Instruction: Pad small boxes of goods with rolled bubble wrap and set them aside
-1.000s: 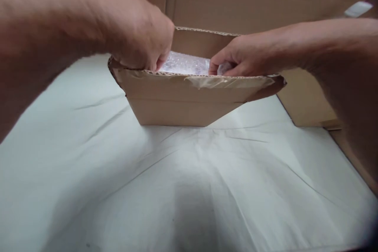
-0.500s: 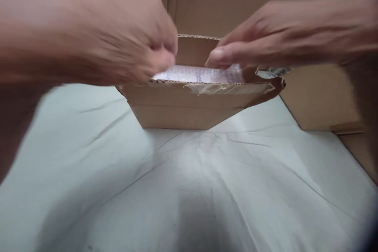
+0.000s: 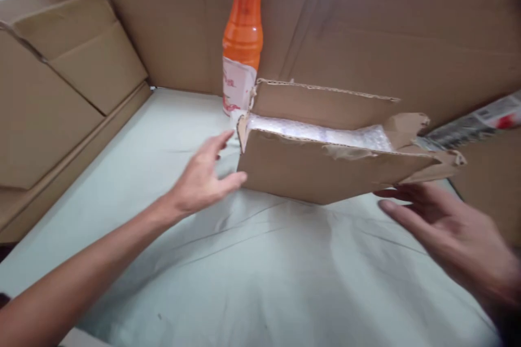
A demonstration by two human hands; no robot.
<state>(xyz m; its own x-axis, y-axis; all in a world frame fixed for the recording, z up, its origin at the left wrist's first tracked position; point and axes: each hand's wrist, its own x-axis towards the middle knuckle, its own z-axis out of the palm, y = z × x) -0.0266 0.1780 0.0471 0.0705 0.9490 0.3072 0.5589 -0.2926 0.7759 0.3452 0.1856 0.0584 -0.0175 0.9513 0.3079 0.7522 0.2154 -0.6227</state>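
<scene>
A small cardboard box [image 3: 309,171] stands upright on the pale cloth with its top flaps up and torn along the edges. Inside it lies a sheet of bubble wrap [image 3: 321,133]; whatever is beneath stays hidden. My left hand [image 3: 203,176] is at the box's left end, thumb and fingers spread, with nothing in it. By the lower right side of the box is my right hand [image 3: 439,222], slightly blurred, its fingers apart and also holding nothing. Whether the fingertips of either hand touch the cardboard, I cannot tell.
An orange bottle [image 3: 244,27] with a white label stands right behind the box. Large cardboard panels [image 3: 386,21] wall off the back, and a folded cardboard piece [image 3: 61,81] lines the left. A shiny printed packet [image 3: 480,122] is at the right.
Both hands have come down from above the box opening to its two sides, and their fingers have opened. The view has shifted, bringing the whole bottle into sight.
</scene>
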